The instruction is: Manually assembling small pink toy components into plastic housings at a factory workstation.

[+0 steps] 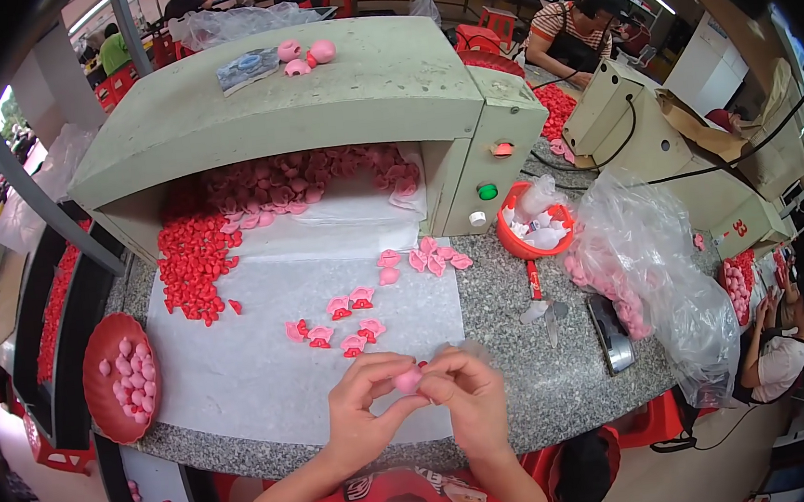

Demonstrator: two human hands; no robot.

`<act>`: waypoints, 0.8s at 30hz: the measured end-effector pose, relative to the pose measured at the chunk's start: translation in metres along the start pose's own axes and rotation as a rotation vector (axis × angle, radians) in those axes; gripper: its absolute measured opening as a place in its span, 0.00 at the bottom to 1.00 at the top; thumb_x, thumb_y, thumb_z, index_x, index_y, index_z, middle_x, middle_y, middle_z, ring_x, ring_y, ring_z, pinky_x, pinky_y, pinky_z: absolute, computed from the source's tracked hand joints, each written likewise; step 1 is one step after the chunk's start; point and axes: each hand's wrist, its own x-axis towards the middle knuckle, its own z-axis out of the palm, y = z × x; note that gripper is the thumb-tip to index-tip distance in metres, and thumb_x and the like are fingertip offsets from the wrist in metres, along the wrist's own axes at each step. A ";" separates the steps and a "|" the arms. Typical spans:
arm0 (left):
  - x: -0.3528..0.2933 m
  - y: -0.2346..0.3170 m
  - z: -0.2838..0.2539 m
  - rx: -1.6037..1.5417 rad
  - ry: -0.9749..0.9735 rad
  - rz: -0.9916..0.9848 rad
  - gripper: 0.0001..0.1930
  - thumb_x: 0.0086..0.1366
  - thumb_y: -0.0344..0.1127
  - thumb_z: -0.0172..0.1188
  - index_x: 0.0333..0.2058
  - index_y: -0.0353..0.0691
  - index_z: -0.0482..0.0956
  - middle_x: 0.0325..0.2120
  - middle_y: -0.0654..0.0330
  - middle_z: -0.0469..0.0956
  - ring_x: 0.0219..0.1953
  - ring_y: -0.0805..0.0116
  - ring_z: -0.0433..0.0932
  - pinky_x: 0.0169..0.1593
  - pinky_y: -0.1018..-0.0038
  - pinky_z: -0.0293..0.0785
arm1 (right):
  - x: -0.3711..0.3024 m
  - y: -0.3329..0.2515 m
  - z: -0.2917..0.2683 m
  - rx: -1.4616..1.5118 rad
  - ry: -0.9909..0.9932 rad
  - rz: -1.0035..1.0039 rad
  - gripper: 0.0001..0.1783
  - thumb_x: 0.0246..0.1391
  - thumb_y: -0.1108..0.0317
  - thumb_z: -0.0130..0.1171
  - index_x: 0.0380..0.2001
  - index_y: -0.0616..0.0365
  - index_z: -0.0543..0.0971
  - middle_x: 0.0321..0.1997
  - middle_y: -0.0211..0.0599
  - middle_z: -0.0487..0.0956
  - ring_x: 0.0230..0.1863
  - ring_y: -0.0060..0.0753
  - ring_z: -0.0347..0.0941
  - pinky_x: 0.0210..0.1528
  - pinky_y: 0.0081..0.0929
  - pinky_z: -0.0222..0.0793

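Note:
Just above the near edge of a white paper sheet (pixel 231 384), my left hand (pixel 368 404) and my right hand (pixel 471 394) meet in front of me. Between their fingertips they both pinch a small round pink plastic piece (pixel 408 380). A bit of red (pixel 422 365) shows beside it at my right fingertips; its shape is mostly hidden. Beyond my hands lie several pink pieces joined with red ones (pixel 340 307). Farther off are loose pink petal-shaped pieces (pixel 432 258). A heap of small red pieces (pixel 193 271) spreads at the left of the sheet.
A pale green machine housing (pixel 309 90) arches over piled pink pieces (pixel 293 179). To my left stands a red bowl (pixel 97 397) of round pink pieces. On the right are an orange-red basket (pixel 515 252) with white bottles, a phone (pixel 611 332) and a clear plastic bag (pixel 682 292). Co-workers sit beyond.

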 end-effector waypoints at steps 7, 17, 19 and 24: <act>0.002 0.004 0.003 0.111 -0.032 0.052 0.17 0.44 0.18 0.62 0.36 0.30 0.71 0.36 0.54 0.67 0.38 0.67 0.72 0.40 0.75 0.74 | 0.032 -0.017 -0.040 -0.406 0.509 -0.099 0.03 0.43 0.78 0.57 0.21 0.62 0.73 0.23 0.29 0.72 0.22 0.14 0.65 0.23 0.15 0.62; -0.009 -0.004 -0.001 0.152 0.004 0.054 0.17 0.42 0.15 0.60 0.34 0.32 0.71 0.35 0.56 0.67 0.36 0.68 0.72 0.38 0.75 0.73 | 0.008 0.002 -0.020 -0.581 0.279 -0.308 0.03 0.40 0.74 0.60 0.18 0.57 0.75 0.17 0.30 0.67 0.17 0.20 0.63 0.18 0.17 0.57; -0.003 -0.013 -0.005 0.321 -0.027 0.083 0.18 0.42 0.13 0.60 0.34 0.32 0.70 0.36 0.56 0.66 0.36 0.68 0.72 0.38 0.76 0.73 | 0.002 -0.011 0.004 -0.719 0.094 -0.547 0.03 0.41 0.74 0.60 0.19 0.57 0.75 0.17 0.30 0.67 0.17 0.19 0.62 0.18 0.17 0.57; -0.007 -0.009 -0.008 0.065 0.057 -0.041 0.19 0.41 0.13 0.59 0.35 0.32 0.69 0.37 0.56 0.65 0.36 0.69 0.70 0.38 0.75 0.73 | 0.022 -0.015 -0.027 -0.580 0.460 -0.202 0.04 0.35 0.74 0.62 0.20 0.53 0.78 0.16 0.29 0.66 0.20 0.27 0.62 0.26 0.22 0.57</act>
